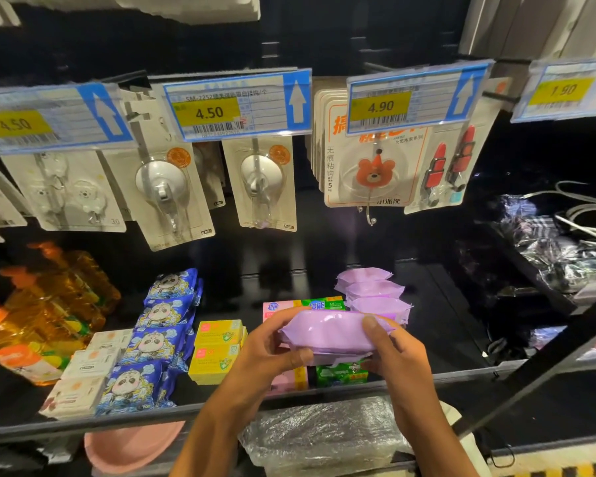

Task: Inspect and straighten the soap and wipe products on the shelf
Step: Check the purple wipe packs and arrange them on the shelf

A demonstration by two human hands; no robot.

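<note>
Both your hands clamp one purple pack (327, 330), held level over the front of the shelf (117, 417): your left hand (272, 352) curls round its left end, your right hand (396, 352) round its right end. Just behind the pack, three like packs (375, 294) stand in a row. Directly beneath it lie a green box (341, 373) and a pink box (291, 377). Left of the pack sit yellow boxes (217, 352), and farther left, blue panda packs (155, 339). Above the pack hang price tags (234, 105).

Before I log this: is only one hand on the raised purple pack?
No, the left hand and right hand each grip the purple pack.
</note>
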